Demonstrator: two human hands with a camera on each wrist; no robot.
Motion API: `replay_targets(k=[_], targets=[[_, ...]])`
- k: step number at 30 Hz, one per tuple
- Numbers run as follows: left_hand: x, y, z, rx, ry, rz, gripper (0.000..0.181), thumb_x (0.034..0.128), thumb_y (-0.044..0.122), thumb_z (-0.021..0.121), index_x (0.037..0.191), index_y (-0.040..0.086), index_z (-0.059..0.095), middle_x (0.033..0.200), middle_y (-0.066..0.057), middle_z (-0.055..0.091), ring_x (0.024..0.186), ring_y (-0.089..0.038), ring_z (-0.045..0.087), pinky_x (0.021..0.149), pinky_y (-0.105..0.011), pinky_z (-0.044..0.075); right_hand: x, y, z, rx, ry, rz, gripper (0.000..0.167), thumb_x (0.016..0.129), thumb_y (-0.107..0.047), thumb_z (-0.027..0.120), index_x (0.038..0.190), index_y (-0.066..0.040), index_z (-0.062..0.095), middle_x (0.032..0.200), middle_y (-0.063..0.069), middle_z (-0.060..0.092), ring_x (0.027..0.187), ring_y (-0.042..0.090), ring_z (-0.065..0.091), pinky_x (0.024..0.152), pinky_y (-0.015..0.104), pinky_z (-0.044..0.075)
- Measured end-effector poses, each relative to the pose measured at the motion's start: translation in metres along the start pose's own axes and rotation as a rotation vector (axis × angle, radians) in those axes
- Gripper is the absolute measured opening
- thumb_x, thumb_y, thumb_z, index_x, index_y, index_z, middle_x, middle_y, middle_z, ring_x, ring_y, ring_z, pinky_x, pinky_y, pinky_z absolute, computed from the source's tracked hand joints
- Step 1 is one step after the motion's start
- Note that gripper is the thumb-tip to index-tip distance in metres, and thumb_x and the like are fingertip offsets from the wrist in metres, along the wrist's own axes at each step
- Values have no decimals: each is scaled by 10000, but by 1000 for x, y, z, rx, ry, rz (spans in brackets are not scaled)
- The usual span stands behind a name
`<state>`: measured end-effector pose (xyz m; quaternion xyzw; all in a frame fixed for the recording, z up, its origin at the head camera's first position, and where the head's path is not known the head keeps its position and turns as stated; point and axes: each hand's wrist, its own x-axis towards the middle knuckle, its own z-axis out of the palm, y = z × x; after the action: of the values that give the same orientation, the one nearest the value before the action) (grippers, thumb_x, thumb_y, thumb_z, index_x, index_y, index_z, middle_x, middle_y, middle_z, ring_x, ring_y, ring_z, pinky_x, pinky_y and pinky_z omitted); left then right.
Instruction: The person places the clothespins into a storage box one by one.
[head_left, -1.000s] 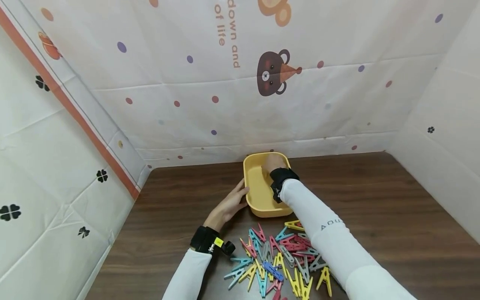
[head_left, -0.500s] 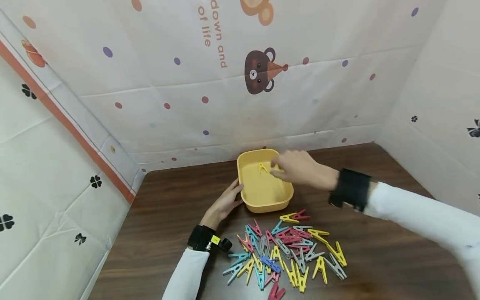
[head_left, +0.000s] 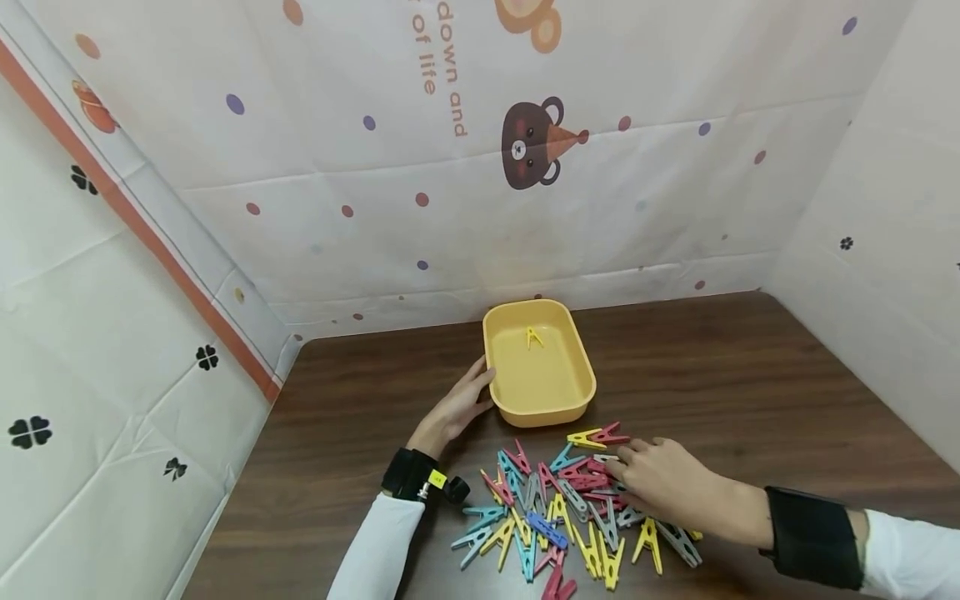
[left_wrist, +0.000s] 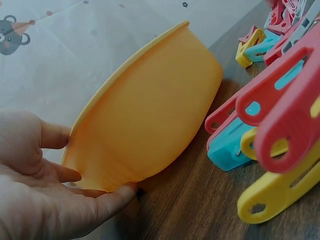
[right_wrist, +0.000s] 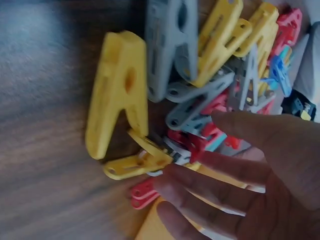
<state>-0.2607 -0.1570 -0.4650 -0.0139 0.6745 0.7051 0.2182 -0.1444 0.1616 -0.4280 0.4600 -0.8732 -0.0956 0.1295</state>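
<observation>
A yellow plastic basin stands at the back of the table with one small yellow clothespin lying inside. My left hand touches the basin's left side; in the left wrist view its fingers lie against the outer wall near the rim. My right hand is over the right side of a pile of clothespins, fingers spread and slightly bent. In the right wrist view, a yellow clothespin and red and grey ones are near its fingertips, and nothing is visibly held. A blue clothespin lies mid-pile.
The clothespins, in red, yellow, grey and turquoise, are heaped on the dark wooden table in front of the basin. A red clothespin lies at the near edge of the heap. A printed white cloth hangs behind the table.
My right hand has come out of the basin, swung right and lowered onto the pile. The yellow clothespin in the basin has come into view. My left hand has stayed at the basin.
</observation>
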Motion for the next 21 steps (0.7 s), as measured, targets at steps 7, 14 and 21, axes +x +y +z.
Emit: replay_targets(k=[7,14,21], targets=[[2,2,-1,-9,13,-6,642,1123,321,389,1663,256,49,1739,-69,8,1594,-278,147,1249,-543,264,6,2,15,-51,110,-38,313,788,-290,881,1022,-157,721,917,15,714,754,153,687,480,241,494],[3,0,-1,2,4,-5,683,1121,323,394,1662,244,-16,1735,-109,-30,1597,-309,119,1246,-549,268,11,8,22,-3,130,-82,206,795,-100,857,964,-133,745,879,9,710,713,119,674,421,213,431],[2,0,-3,-4,9,-15,693,1119,317,404,1662,240,-20,1734,-111,-26,1601,-301,100,1246,-540,272,14,13,15,157,73,-54,122,815,-178,847,855,-185,732,779,-50,624,628,44,586,445,164,384]])
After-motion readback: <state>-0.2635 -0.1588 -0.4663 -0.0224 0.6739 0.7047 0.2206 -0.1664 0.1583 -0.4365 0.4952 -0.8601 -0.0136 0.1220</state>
